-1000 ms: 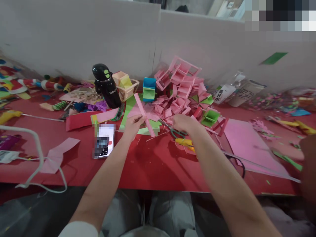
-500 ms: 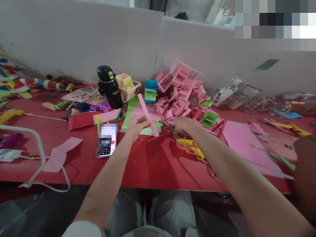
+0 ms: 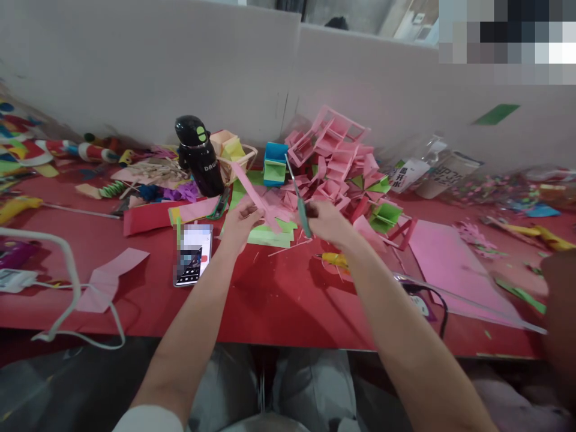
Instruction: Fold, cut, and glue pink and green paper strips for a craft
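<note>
A pink paper strip point(image 3: 252, 189) is pinched in my left hand point(image 3: 242, 223), slanting up to the left over green and pink sheets. My right hand point(image 3: 321, 217) grips scissors point(image 3: 297, 195), whose blades point up and away, to the right of the strip and apart from it. Behind my right hand lies a heap of pink folded paper pieces point(image 3: 335, 150). The yellow glue gun point(image 3: 335, 259) rests on the red table point(image 3: 274, 300), partly hidden by my right forearm.
A black bottle point(image 3: 201, 157) stands behind a phone point(image 3: 194, 255) at the left. Further left is a white cable point(image 3: 74, 270). Pink sheets point(image 3: 454, 258) lie at the right, near another person's arm point(image 3: 558, 324).
The scissors have been raised, their blades now pointing upward. The pink strip has shifted left and tilted further. A dark-cabled object now shows beside my right forearm.
</note>
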Demonstrator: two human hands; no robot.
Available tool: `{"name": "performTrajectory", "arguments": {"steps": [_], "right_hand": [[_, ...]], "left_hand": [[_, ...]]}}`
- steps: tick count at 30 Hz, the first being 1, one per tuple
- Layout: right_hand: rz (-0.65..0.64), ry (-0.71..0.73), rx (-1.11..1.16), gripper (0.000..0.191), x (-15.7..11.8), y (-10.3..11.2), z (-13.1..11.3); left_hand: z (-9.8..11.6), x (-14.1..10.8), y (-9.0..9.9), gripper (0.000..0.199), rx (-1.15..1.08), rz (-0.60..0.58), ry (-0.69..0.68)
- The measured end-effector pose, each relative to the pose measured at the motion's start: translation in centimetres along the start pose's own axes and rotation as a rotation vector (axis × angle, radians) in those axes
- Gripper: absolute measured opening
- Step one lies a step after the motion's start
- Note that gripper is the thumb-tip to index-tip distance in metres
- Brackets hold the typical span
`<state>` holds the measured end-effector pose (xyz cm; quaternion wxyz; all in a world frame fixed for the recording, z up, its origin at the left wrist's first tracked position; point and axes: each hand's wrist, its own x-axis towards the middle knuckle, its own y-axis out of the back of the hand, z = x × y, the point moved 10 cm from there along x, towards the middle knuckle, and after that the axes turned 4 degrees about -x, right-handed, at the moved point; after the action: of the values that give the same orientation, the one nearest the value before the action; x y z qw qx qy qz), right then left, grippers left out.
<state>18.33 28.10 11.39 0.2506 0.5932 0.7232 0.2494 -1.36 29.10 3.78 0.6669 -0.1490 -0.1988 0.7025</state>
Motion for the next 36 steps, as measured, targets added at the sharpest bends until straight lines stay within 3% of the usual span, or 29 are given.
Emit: {"name": "performTrajectory", "arguments": {"steps": [3, 5, 12, 18, 25, 29, 36], "right_hand": [[-0.076, 0.000, 0.337, 0.037, -0.7, -4.7, 1.5], [-0.013, -0.037, 0.490, 0.043, -1.0, -5.9, 2.9], [0.155, -0.030, 0.805, 0.041, -1.4, -6.8, 5.1], [0.200, -0.047, 0.717, 0.046, -1.4, -7.0, 5.7], [-0.016, -0.006, 0.553, 0.049, -4.1, -8.3, 5.1], [-0.127, -0.037, 0.544, 0.050, -5.8, -9.3, 4.9], [-0.140, -0.094, 0.580, 0.048, -6.6, -10.2, 5.3]], "left_hand": [[0.2, -0.3, -0.3, 0.041, 0.025, -0.009, -0.006], [0.3, -0.4, -0.7, 0.044, 0.040, -0.023, -0.027], [-0.9, -0.8, -2.1, 0.038, 0.130, -0.104, -0.023], [-0.8, -0.9, -2.4, 0.024, 0.261, -0.117, -0.052], [1.4, 0.3, 0.6, 0.035, 0.107, 0.104, -0.161], [2.0, 0.1, 0.7, 0.031, 0.055, 0.147, -0.177], [2.3, -0.2, 0.1, 0.031, 0.037, 0.136, -0.186]]}}
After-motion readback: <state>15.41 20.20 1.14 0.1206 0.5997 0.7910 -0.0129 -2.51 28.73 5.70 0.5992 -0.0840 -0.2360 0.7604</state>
